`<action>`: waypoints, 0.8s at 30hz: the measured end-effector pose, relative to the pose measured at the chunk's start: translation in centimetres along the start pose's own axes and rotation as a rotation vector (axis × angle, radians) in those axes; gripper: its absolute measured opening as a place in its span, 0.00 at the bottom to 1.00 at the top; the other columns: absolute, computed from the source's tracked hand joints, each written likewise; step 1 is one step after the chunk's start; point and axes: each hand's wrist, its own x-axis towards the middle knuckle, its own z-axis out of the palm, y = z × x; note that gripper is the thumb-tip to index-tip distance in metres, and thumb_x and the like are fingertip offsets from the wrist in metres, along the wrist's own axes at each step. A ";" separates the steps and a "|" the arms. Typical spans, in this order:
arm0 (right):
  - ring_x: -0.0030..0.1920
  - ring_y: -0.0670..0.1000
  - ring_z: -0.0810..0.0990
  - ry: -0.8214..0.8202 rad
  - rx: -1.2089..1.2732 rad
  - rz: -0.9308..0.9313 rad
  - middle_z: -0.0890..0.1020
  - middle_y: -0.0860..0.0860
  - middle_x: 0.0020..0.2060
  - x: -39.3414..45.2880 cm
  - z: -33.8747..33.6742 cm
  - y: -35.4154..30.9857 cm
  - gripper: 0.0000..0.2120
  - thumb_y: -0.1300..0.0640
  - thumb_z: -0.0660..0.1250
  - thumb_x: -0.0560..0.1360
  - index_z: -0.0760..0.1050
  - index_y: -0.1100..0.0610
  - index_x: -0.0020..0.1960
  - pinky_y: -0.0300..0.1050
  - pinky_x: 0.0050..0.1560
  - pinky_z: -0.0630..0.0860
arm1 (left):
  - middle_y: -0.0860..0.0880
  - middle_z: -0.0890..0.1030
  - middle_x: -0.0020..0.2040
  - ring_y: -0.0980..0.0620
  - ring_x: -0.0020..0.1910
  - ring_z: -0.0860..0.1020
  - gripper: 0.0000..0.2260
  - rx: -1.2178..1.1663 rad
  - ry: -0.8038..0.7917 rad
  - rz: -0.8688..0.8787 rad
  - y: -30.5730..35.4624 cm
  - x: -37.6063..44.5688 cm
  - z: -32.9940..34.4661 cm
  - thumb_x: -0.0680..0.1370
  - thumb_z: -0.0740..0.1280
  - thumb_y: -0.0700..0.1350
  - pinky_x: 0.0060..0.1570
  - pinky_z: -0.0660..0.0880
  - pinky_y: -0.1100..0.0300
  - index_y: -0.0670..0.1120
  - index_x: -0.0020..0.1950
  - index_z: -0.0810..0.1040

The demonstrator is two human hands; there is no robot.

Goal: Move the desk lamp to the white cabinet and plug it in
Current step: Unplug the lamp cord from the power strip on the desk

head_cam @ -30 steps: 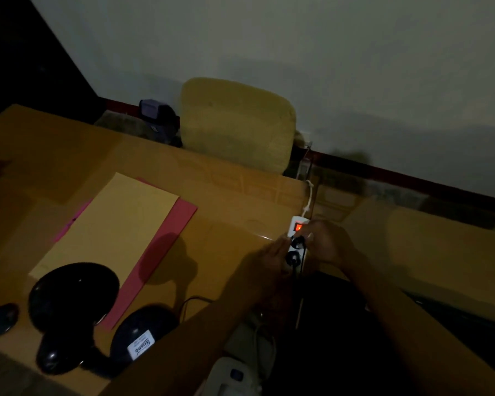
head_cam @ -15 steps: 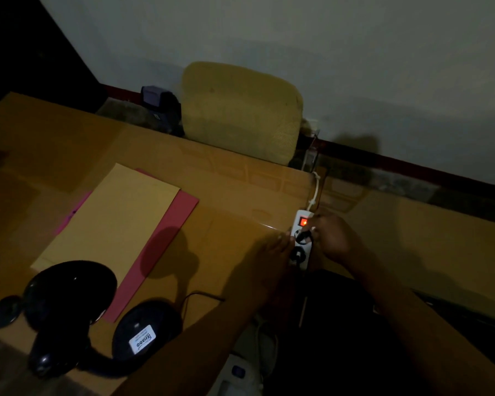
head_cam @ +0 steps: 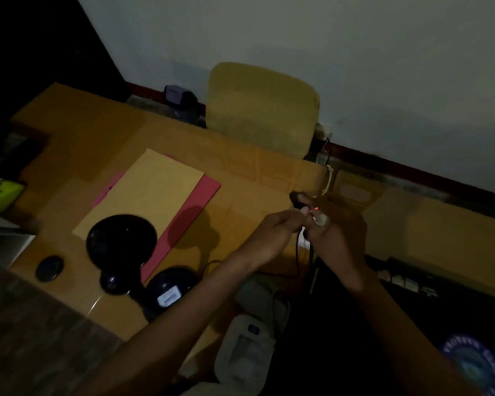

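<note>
The black desk lamp lies on the wooden desk [head_cam: 83, 144] at the lower left, its round head [head_cam: 122, 241] beside its base [head_cam: 172, 290], which bears a white label. Its black cord [head_cam: 297, 250] runs up to my left hand [head_cam: 277, 232], which is closed on the black plug [head_cam: 297, 200]. The plug sticks out above my fingers, just left of the white power strip [head_cam: 320, 220] with its red light. My right hand [head_cam: 337, 232] wraps over the strip and hides most of it. The room is dim. I see no white cabinet.
A brown envelope [head_cam: 146, 192] lies on a pink folder [head_cam: 200, 195] mid-desk. A yellow chair [head_cam: 260, 110] stands behind the desk by the wall. A small black disc [head_cam: 49, 268], a green object [head_cam: 0, 192] and a white device [head_cam: 246, 352] are nearby.
My left hand has closed on the black plug, and it now sits above and left of the strip. My right hand has slid over the strip. The view has shifted.
</note>
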 end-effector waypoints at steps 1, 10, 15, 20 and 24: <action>0.45 0.45 0.81 0.038 0.102 -0.004 0.85 0.49 0.48 -0.7 0.0 -1.4 0.11 0.54 0.68 0.76 0.84 0.49 0.57 0.37 0.44 0.75 | 0.58 0.85 0.42 0.64 0.44 0.81 0.16 -0.042 -0.004 0.009 0.6 -1.4 -0.6 0.83 0.60 0.50 0.47 0.77 0.68 0.51 0.44 0.85; 0.58 0.38 0.81 -0.454 1.056 0.272 0.80 0.35 0.58 -4.1 -0.3 -12.8 0.13 0.49 0.61 0.81 0.75 0.40 0.64 0.29 0.52 0.77 | 0.44 0.86 0.40 0.55 0.27 0.78 0.16 0.107 0.264 0.231 3.6 -15.4 -8.1 0.84 0.57 0.48 0.34 0.79 0.60 0.40 0.56 0.81; 0.69 0.40 0.73 -1.070 0.935 0.161 0.77 0.38 0.66 -9.1 0.8 -12.7 0.13 0.51 0.64 0.79 0.79 0.41 0.62 0.33 0.66 0.71 | 0.47 0.86 0.42 0.52 0.25 0.75 0.15 0.128 0.205 0.340 3.4 -20.2 -9.5 0.84 0.56 0.48 0.30 0.74 0.62 0.45 0.58 0.81; 0.62 0.42 0.79 -1.260 0.745 -0.128 0.81 0.40 0.57 -12.8 2.9 -16.4 0.10 0.41 0.68 0.77 0.81 0.46 0.51 0.48 0.64 0.77 | 0.44 0.86 0.44 0.51 0.25 0.75 0.16 0.080 0.303 0.342 1.1 -26.8 -12.4 0.84 0.55 0.47 0.31 0.74 0.62 0.42 0.59 0.80; 0.55 0.39 0.81 -1.287 0.597 -0.187 0.83 0.39 0.52 -13.5 4.4 -18.2 0.14 0.35 0.66 0.75 0.79 0.43 0.51 0.54 0.59 0.79 | 0.44 0.86 0.44 0.50 0.25 0.74 0.16 0.040 0.441 0.290 -1.0 -30.5 -14.8 0.83 0.55 0.47 0.29 0.73 0.62 0.42 0.58 0.80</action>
